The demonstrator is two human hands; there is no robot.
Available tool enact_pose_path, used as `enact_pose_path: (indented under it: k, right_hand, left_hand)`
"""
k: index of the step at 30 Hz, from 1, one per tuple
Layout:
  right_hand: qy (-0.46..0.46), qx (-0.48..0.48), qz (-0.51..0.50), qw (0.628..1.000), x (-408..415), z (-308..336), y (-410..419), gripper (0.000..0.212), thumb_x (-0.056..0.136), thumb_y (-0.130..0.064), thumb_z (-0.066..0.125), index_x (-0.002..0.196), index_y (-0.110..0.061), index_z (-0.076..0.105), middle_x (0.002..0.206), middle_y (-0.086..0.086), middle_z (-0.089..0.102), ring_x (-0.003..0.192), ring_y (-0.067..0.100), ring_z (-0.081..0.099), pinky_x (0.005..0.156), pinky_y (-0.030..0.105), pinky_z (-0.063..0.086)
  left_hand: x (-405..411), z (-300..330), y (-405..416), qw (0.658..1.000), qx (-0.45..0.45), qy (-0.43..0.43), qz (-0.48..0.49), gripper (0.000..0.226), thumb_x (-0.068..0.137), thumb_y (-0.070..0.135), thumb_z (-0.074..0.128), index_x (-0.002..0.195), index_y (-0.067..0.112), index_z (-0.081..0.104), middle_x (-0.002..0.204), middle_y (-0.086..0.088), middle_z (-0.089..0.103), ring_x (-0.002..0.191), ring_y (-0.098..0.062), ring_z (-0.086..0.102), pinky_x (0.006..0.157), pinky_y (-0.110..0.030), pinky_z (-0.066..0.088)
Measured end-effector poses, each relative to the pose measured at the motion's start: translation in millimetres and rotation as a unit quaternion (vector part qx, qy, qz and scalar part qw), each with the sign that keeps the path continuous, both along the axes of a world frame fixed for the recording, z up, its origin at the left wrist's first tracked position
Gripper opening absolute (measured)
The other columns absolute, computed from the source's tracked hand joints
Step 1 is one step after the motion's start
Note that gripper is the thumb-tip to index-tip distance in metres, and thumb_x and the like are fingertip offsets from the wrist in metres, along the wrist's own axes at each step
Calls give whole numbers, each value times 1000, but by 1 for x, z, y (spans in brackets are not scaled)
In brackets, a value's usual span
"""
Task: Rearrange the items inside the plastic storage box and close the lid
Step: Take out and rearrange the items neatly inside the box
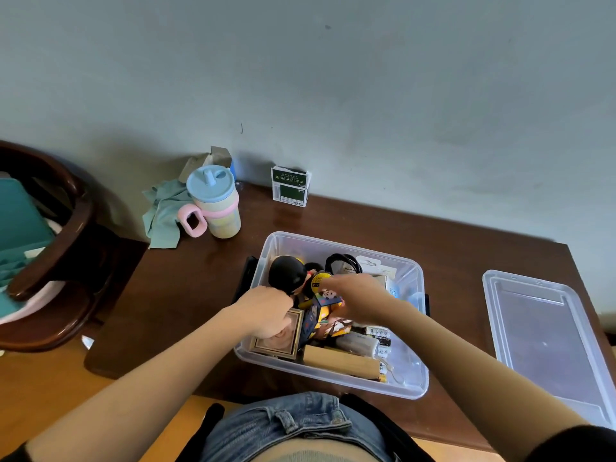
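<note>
A clear plastic storage box [405, 390] stands open on the dark wooden table, crowded with small items. Both hands are inside it. My left hand [266, 310] curls over the top of a small gold picture frame [278, 343] at the box's near-left corner. My right hand [358, 296] reaches across the middle and pinches a colourful printed pack [328, 303]. A black-headed figurine [286, 273] sits at the back left, black cables [343, 263] at the back, and a tan wooden block [340, 361] lies along the front. The clear lid [546, 341] lies flat to the right.
A pastel sippy cup [216, 201] with a pink handle and a green cloth [165, 211] sit at the table's back left. A green-and-white carton [290, 186] stands against the wall. A dark wooden chair [56, 248] stands to the left of the table.
</note>
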State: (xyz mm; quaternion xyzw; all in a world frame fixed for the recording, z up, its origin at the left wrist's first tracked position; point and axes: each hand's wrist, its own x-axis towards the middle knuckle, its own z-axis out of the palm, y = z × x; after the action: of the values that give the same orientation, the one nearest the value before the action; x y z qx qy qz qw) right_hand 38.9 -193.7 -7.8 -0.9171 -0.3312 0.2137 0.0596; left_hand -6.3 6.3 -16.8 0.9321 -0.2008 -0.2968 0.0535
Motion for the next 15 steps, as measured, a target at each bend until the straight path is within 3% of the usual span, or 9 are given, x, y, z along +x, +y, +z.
enact_pose_path:
  k: [3,5,7,10,13,15]
  right_hand:
    - [45,65,-66,995,3,15,-14,50,74,-42,75,118,-27,55,110,-6,63,99,19,58,73,29,44]
    - [80,128,-123,981,3,24,-19,49,74,-40,77,115,-25,57,106,-7,62,94,17,58,73,29,44]
    - [126,192,-158,960,2,29,-16,43,76,-35,76,113,-22,59,105,-5,63,90,16,59,80,32,49]
    - [223,271,-173,920,4,30,-3,24,80,-22,75,99,-14,63,94,3,65,85,20,64,84,42,53]
    - [322,289,-204,878,3,24,15,21,83,-20,72,101,-13,65,98,8,66,90,22,66,90,45,53]
    - [334,255,-203,885,0,17,27,21,84,-24,71,102,-13,66,104,10,66,97,24,64,96,45,49]
  left_hand:
    - [2,1,5,990,-112,6,88,24,99,21,38,90,17,60,89,5,62,89,-20,59,70,-27,42]
    - [4,5,9,973,-176,-11,148,28,99,16,38,101,21,65,95,13,62,94,-13,60,74,-24,44]
    - [7,11,15,945,-233,-38,225,31,99,14,38,112,23,65,103,11,66,89,-8,61,79,-26,49]
    - [11,18,27,892,-318,-63,315,32,99,8,38,109,19,66,89,6,69,81,-8,65,77,-31,54]
    - [11,22,34,878,-340,-81,327,32,99,6,38,109,19,65,88,5,69,78,-6,65,70,-16,49]
    - [7,22,37,876,-347,-67,329,31,99,5,38,109,16,65,88,2,70,79,-8,66,71,-15,49]
